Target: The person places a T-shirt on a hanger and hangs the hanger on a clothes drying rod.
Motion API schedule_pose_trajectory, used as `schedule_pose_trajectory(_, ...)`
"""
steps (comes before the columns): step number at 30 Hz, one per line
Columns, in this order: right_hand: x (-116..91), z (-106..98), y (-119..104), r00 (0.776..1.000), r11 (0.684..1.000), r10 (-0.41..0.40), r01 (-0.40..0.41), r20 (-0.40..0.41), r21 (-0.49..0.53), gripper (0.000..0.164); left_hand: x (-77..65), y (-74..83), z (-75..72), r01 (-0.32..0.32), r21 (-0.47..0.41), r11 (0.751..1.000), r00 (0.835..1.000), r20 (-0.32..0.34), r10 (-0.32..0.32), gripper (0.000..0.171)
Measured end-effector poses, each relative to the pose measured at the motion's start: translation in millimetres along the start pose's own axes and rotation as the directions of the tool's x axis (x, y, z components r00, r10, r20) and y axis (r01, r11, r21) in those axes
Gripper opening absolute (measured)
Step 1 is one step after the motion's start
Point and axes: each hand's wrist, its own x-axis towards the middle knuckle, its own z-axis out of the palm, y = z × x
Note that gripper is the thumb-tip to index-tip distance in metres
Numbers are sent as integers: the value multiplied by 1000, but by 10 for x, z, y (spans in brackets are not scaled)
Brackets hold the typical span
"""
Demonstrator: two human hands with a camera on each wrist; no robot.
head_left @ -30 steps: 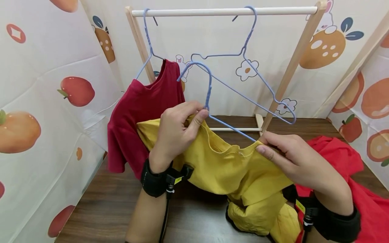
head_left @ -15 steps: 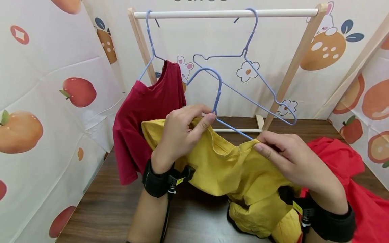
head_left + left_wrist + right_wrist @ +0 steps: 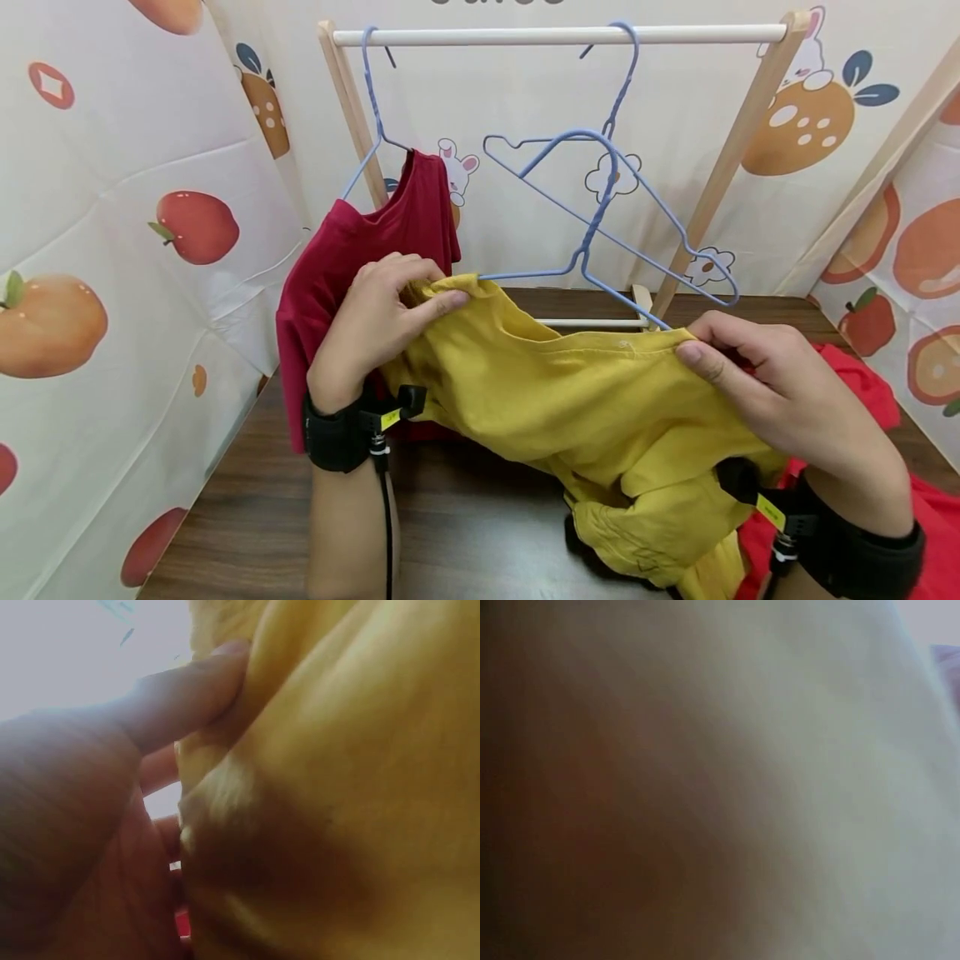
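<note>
A yellow shirt (image 3: 555, 392) is stretched between my two hands in the head view, its neckline facing up. With thumb and fingers my left hand (image 3: 382, 317) pinches its left shoulder; in the left wrist view that thumb presses the yellow cloth (image 3: 360, 772). My right hand (image 3: 772, 383) pinches the right shoulder by the neckline. A blue wire hanger (image 3: 592, 229) rises from the neckline, hook up, one arm running into the cloth at each shoulder. Its lower part is hidden inside the shirt. The right wrist view is mostly blurred cloth.
Behind stands a rack with a white rail (image 3: 487, 37). From it hang a dark red shirt (image 3: 375, 242) on a blue hanger and a bare blue hanger (image 3: 660, 200). Bright red cloth (image 3: 937, 517) lies at the right on the wooden table (image 3: 225, 517).
My left hand has left the hanger's neck and moved left to the shirt's shoulder. The hanger and my right hand have shifted right, and the neckline is pulled wider.
</note>
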Motion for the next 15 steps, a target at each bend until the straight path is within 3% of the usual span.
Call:
schedule_pose_trajectory(3, -4, -11, 2, 1000, 1000, 14, -14, 17, 24, 32, -24, -74, -48, 11, -28, 1000, 1000, -12, -12, 17)
schedule_pose_trajectory(7, -28, -49, 10, 995, 992, 60, -68, 75, 109, 28, -25, -116, -58, -9, -69, 998, 996, -84, 4, 17)
schedule_pose_trajectory(12, -139, -158, 63, 991, 975, 111, -124, 80, 182, 40, -3, -137, -44, -45, -90, 995, 982, -187, 28, 19)
schedule_pose_trajectory(15, -205, -218, 118, 992, 975, 99, -113, 79, 193, 41, -1, -158, -50, -57, -99, 993, 970, -240, 31, 19)
